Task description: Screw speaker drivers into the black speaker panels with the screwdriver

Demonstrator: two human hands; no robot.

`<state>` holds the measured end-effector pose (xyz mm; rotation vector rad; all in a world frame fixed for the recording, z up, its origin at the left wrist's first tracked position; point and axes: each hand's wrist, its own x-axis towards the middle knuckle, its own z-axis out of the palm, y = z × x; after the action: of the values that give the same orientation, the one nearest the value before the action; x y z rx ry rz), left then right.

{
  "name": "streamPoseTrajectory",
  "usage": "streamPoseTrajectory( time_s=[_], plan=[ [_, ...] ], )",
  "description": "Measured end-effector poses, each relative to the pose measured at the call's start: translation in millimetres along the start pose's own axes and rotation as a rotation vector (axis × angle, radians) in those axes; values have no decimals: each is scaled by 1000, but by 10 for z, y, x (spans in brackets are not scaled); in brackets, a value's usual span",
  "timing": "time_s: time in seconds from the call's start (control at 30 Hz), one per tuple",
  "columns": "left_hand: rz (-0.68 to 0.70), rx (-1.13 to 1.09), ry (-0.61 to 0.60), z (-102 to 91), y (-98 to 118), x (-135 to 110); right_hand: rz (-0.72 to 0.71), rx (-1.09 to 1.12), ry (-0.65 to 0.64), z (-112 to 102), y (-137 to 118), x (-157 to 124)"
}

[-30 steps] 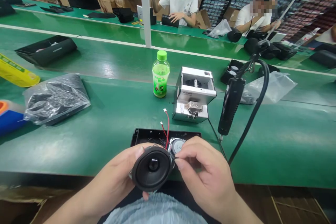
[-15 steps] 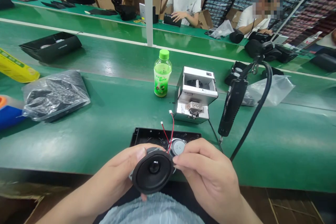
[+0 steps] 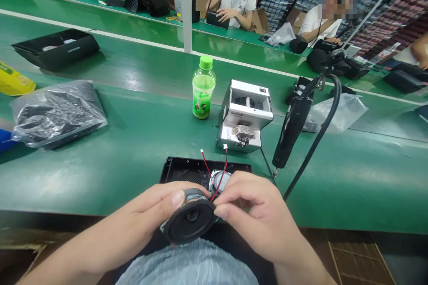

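Observation:
Both my hands hold a round black speaker driver [image 3: 190, 221] with a rubber surround, low in front of my body. My left hand [image 3: 140, 209] grips its left side, with the thumb on the upper rim. My right hand [image 3: 254, 207] pinches its right edge. Just behind it shows a round silver speaker magnet [image 3: 220, 182], partly hidden. Thin red and black wires [image 3: 217, 173] with small white connectors rise there. Below lies an open black plastic speaker housing [image 3: 187, 170], mostly covered by my hands.
On the green workbench stand a green-capped drink bottle [image 3: 203, 87], a silver screw feeder [image 3: 244, 116] and a black electric screwdriver [image 3: 290, 131] with its cable. Plastic bags [image 3: 56, 113] lie to either side. Co-workers sit at benches beyond.
The speaker has tilted, its face turned further down and toward me. The wires have shifted to the right. The whole view has moved slightly up and left.

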<state>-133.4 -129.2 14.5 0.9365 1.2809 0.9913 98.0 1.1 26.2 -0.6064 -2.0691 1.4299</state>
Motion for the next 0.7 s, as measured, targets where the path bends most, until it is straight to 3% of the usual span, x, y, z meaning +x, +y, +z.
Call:
streamPoseTrajectory(
  time_s=[0.1, 0.3, 0.4, 0.57, 0.7],
  plan=[
    [-1, -21, 31, -12, 1, -5, 7, 61, 39, 71, 70, 0],
    [-106, -383, 20, 69, -1, 76, 2, 79, 178, 181, 182, -53],
    [-99, -405, -27, 100, -11, 109, -14, 44, 192, 190, 177, -64],
    [-100, -426, 44, 142, 20, 108, -69, -68, 176, 150, 103, -47],
    [-114, -407, 33, 139, 13, 97, -152, -186, 180, 130, 82, -23]
  ],
)
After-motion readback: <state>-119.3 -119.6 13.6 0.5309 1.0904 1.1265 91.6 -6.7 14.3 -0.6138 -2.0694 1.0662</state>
